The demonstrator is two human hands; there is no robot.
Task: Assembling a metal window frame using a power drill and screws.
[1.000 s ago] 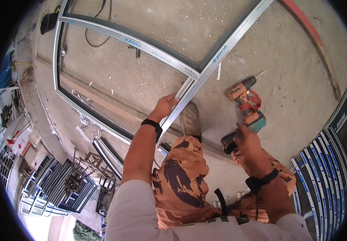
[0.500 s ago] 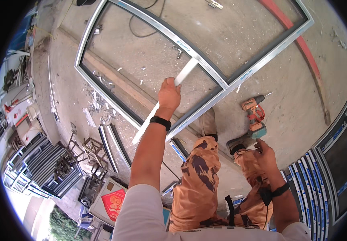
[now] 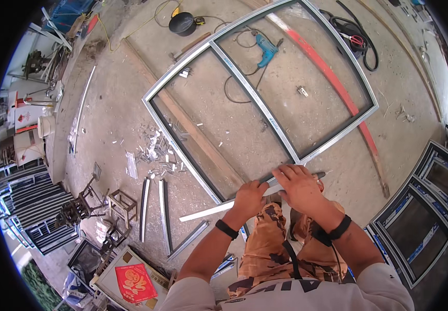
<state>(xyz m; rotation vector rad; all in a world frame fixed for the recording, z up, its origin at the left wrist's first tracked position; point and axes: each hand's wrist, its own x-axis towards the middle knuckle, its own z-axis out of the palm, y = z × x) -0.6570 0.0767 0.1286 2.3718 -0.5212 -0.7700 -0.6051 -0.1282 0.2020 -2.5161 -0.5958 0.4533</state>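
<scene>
A large metal window frame [image 3: 257,98] with a crossbar lies in front of me, with its near side by my legs. Along that side runs a long white strip [image 3: 203,212], its free end sticking out to the left. My left hand [image 3: 250,200] is closed around the strip. Beside it, my right hand [image 3: 302,189] grips the strip close to where the crossbar meets the near side; its thumb and part of the strip are hidden under the hands. Just past the right hand shows a bit of the cordless drill [image 3: 321,176], the rest covered.
Inside the frame's outline, a teal corded drill [image 3: 266,51] rests on the floor. A red bar [image 3: 327,67] and a wooden plank [image 3: 198,132] pass beneath the frame. Metal offcuts [image 3: 156,153] are scattered left. Finished frames [image 3: 421,223] stack at right; a black bowl [image 3: 182,24] sits far off.
My right hand has come up from beside my leg to the strip. The strip has swung from across the opening to along the near side, my left hand moving nearer with it. The view has shifted.
</scene>
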